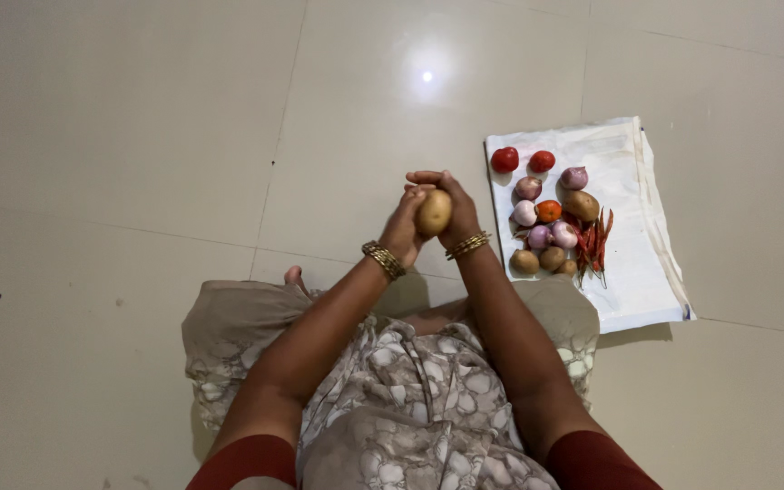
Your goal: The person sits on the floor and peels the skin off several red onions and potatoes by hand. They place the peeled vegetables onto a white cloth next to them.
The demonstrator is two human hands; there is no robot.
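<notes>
A: Where's the potato [434, 212]?

B: Raised over the floor [138, 136], clamped between both hands. Left hand [404, 227] fingers curl on it, right hand [454, 210] wraps over, hiding its far side.

A: The pile on the white sack [637, 263]?

B: Tomatoes [504, 160], onions [528, 189], red chillies [593, 241]; their number is hard to make out.

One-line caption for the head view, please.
Seated on a tiled floor, both hands, left hand and right hand, hold a potato beside a white sheet of vegetables.

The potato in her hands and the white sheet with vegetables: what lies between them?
Head view: only bare tiled floor separates the potato from the white sheet.
</notes>
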